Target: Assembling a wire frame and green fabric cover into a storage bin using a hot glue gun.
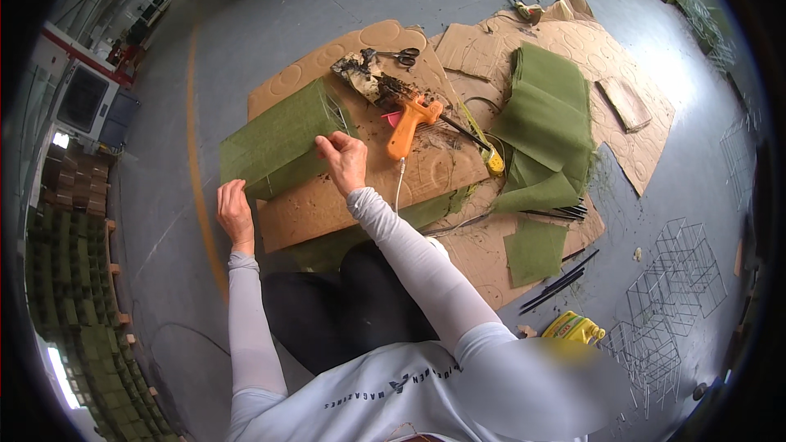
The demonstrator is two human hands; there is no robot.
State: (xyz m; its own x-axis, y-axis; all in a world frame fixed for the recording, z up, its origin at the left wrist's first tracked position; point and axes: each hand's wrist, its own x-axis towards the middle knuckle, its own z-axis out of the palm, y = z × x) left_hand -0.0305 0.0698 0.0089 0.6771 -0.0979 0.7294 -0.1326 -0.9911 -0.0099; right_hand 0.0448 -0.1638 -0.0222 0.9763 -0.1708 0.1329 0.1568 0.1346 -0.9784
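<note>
Stretching from left grip (234, 211) to right grip (344, 162) is a green box (274, 133); either's hold is unclear.

Along the frame's lower edge I see a pale blue-grey shirt (352, 366) with dark lettering (399, 384); long whitish sleeves (420, 259), wrinkled; black trousers (340, 307).

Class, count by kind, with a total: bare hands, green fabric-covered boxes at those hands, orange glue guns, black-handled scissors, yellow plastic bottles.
Bare left hand and right hand: 2
Green fabric-covered box: 1
Orange glue gun: 1
Black-handled scissors: 1
Yellow plastic bottle: 1
Total: 6
</note>
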